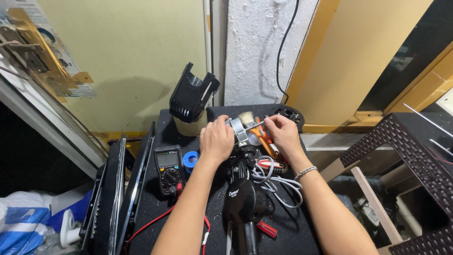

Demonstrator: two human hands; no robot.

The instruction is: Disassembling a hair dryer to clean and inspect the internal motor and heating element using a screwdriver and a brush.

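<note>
Both hands are meeting near the desk's [155, 208] far edge: left hand [216, 140] is clasping the silver metal part [239, 129], while right hand [281, 132] fingers are pinching a thin rod [253, 126] running crosswise into it.

Bare mat [288, 226] lies open at 5 o'clock of the hands. A meter [169, 169] and tape [190, 159] crowd 8 o'clock; a black housing [192, 97] blocks 11 o'clock, and cables [276, 182] clutter 4 o'clock.
</note>
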